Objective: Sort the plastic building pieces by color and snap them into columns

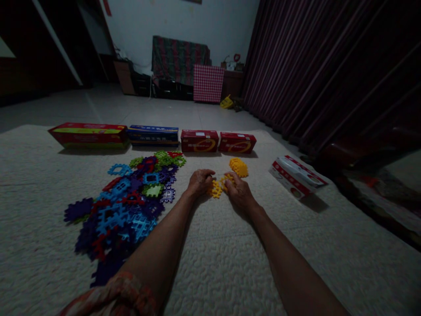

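Observation:
My left hand [199, 182] has its fingers closed on a yellow toothed building piece [215, 189] close to the cloth. Just to its right, my right hand [239, 191] grips another yellow piece [226, 181], partly hidden by the fingers. The two pieces lie side by side; I cannot tell whether they are joined. Beyond my right hand sits a small stack of yellow pieces [238, 167]. Left of my left hand spreads a heap of loose interlocking pieces [131, 202] in purple, blue, red and green.
Along the far edge of the quilted cloth [217, 259] stand a long red box [90, 135], a blue box [153, 136] and two dark red boxes [199, 141]. A red and white tissue box [296, 176] stands at the right. Purple curtains [302, 66] hang behind it.

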Available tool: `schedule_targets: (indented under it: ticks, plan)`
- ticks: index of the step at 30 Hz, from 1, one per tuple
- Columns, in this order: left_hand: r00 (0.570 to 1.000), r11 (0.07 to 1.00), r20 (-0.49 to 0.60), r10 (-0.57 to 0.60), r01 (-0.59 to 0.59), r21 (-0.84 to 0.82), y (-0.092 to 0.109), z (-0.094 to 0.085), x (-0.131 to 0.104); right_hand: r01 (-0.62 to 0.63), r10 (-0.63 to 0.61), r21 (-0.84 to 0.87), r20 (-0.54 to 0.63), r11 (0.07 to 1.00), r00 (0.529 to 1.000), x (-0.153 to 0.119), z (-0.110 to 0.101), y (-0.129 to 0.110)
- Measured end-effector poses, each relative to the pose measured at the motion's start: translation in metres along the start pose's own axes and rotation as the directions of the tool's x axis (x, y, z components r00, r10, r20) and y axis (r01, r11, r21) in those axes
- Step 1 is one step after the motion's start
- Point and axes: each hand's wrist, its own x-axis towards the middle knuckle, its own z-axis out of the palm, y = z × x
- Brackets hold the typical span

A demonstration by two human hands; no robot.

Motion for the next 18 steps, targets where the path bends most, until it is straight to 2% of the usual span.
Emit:
schedule_targets:
  ticks: [2, 4, 9, 13, 16, 18]
  plan:
    - [1.0, 1.0, 0.001, -0.001, 0.001, 0.003, 0.001, 0.0, 0.0, -0.041, 0.043, -0.042, 0.046, 0.998, 0.998, 0.003, -0.006, 0.004]
    - [1.0, 1.0, -0.001, 0.0, 0.0, 0.002, 0.001, -0.001, 0.0, -0.021, 0.033, -0.105, 0.115, 0.994, 0.993, 0.006, -0.011, 0.007]
    - [1.0, 1.0, -0.001, -0.004, 0.004, 0.017, 0.0, 0.0, 0.0, 0.014, 0.004, -0.245, 0.072, 0.969, 0.997, 0.008, -0.02, 0.011]
    - [1.0, 1.0, 0.007, 0.006, -0.006, 0.028, 0.0, -0.001, 0.0, 0.076, -0.02, -0.32, 0.173, 0.944, 0.985, 0.003, -0.024, 0.011]
    - [1.0, 0.999, 0.005, 0.003, -0.004, 0.034, 0.0, -0.001, 0.0, 0.112, -0.035, -0.387, 0.2, 0.915, 0.979, -0.002, -0.023, 0.011]
    - [1.0, 0.999, 0.003, -0.012, 0.012, 0.032, 0.002, -0.001, 0.0, 0.136, -0.061, -0.371, 0.206, 0.919, 0.977, -0.002, -0.021, 0.012]
